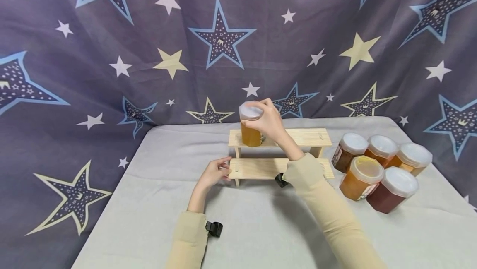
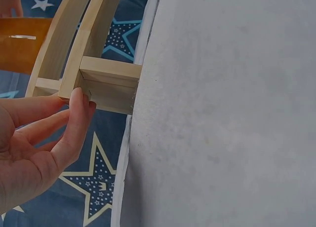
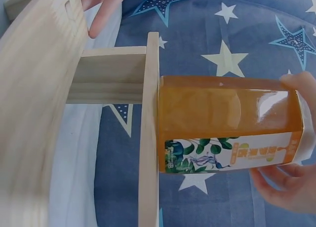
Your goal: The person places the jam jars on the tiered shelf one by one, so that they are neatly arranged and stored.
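Note:
My right hand [image 1: 265, 121] grips a honey jar [image 1: 251, 133] near its white lid, thumb and fingers on either side. The jar stands upright at the left end of the upper tier of a two-step wooden rack [image 1: 305, 137]. In the right wrist view the amber jar [image 3: 217, 118] shows a printed label, and its base is right at the upper board [image 3: 149, 138]. My left hand [image 1: 214, 173] pinches the left end of the lower board [image 1: 261, 168]; in the left wrist view its thumb and fingers [image 2: 79, 113] hold that wooden corner [image 2: 73, 84].
Several lidded jars stand in a group to the right of the rack, among them an amber one with a yellowish lid [image 1: 361, 178] and a dark red one [image 1: 391, 190]. A pale cloth [image 1: 253, 227] covers the table. A starry curtain [image 1: 238, 33] hangs behind.

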`<state>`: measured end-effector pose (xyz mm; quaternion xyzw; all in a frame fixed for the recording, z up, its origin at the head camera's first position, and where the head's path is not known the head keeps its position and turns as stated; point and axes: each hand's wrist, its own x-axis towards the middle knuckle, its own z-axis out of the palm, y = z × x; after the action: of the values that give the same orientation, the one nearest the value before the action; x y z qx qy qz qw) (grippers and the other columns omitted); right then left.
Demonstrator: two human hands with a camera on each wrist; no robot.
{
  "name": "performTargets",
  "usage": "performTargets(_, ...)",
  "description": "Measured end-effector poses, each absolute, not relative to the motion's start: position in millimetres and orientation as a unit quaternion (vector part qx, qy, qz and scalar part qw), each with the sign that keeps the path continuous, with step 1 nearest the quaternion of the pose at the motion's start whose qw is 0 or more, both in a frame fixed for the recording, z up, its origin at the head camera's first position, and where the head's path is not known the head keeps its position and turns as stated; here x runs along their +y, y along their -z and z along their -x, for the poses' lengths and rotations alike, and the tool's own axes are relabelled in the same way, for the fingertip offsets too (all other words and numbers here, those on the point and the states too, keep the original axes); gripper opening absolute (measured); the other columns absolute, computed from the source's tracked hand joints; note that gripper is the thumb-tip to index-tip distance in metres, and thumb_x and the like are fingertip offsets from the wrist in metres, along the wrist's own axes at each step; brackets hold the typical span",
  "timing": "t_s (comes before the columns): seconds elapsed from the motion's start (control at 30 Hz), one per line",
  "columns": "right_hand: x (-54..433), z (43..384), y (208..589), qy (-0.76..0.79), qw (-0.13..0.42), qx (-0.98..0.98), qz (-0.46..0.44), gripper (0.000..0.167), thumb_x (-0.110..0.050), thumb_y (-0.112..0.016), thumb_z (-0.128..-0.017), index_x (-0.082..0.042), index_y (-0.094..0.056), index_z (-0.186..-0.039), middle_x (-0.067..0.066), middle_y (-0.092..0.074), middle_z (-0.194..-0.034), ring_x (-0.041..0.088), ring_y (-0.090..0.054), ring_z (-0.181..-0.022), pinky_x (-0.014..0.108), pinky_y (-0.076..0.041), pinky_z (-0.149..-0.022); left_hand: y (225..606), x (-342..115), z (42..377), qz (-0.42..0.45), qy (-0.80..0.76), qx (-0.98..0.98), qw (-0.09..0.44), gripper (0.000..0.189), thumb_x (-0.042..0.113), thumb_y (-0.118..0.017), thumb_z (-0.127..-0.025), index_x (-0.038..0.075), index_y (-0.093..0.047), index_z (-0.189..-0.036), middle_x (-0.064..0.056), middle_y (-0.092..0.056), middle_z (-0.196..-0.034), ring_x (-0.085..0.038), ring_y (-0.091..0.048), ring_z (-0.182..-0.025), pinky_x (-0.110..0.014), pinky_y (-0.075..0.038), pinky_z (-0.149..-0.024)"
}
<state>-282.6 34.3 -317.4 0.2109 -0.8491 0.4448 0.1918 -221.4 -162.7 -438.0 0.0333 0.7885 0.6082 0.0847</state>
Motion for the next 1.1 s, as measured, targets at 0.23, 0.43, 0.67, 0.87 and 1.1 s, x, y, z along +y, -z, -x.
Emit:
performTargets(0.23,29,287,318,-0.446,0.193,-0.848,-0.209,0.049,-0.029,-0.076,-0.065,-0.014,-0.063,-0.11,0.012,-0.047,-0.1,0.025,-0.049,-0.088,0.035,-0.049,-0.075,436,-163,221,-0.029,-0.609,0.789,0.079,0.047,-0.014,-0.051,-0.078,-0.011,-0.042,-0.124,-0.015,-0.051,-0.084,-0.011,-0.052,-0.055,-0.034,-0.059,-0.06)
performTargets(0.43,28,288,317,-0.445,0.179,-0.853,-0.208,0.05,-0.029,-0.076,-0.067,-0.016,-0.06,-0.113,0.013,-0.045,-0.104,0.026,-0.048,-0.092,0.037,-0.049,-0.077,436,-163,222,-0.021,-0.606,0.791,0.083,0.048,-0.012,-0.052,-0.078,-0.008,-0.043,-0.125,-0.016,-0.052,-0.087,-0.011,-0.053,-0.056,-0.031,-0.059,-0.06)
performTargets(0.67,30,285,322,-0.466,0.172,-0.84,-0.219,0.05,-0.027,-0.073,-0.072,-0.014,-0.056,-0.117,0.016,-0.044,-0.113,0.028,-0.046,-0.101,0.041,-0.047,-0.084,438,-163,224,-0.025,-0.608,0.789,0.085,0.048,-0.013,-0.051,-0.078,-0.01,-0.042,-0.125,-0.017,-0.051,-0.087,-0.01,-0.053,-0.055,-0.029,-0.059,-0.058)
performTargets(0.87,38,278,325,-0.491,0.157,-0.827,-0.225,0.05,-0.023,-0.069,-0.076,-0.011,-0.053,-0.122,0.016,-0.041,-0.124,0.027,-0.049,-0.092,0.039,-0.049,-0.075,438,-161,223,-0.028,-0.605,0.79,0.089,0.048,-0.013,-0.051,-0.079,-0.009,-0.042,-0.125,-0.017,-0.051,-0.088,-0.01,-0.053,-0.055,-0.033,-0.059,-0.061)
performTargets(1.1,49,271,327,-0.498,0.174,-0.819,-0.227,0.049,-0.022,-0.067,-0.079,-0.009,-0.052,-0.123,0.016,-0.042,-0.127,0.03,-0.04,-0.116,0.047,-0.039,-0.098,438,-162,224,-0.029,-0.608,0.788,0.094,0.049,-0.013,-0.051,-0.079,-0.01,-0.039,-0.127,-0.018,-0.051,-0.088,-0.011,-0.052,-0.056,-0.036,-0.059,-0.062)
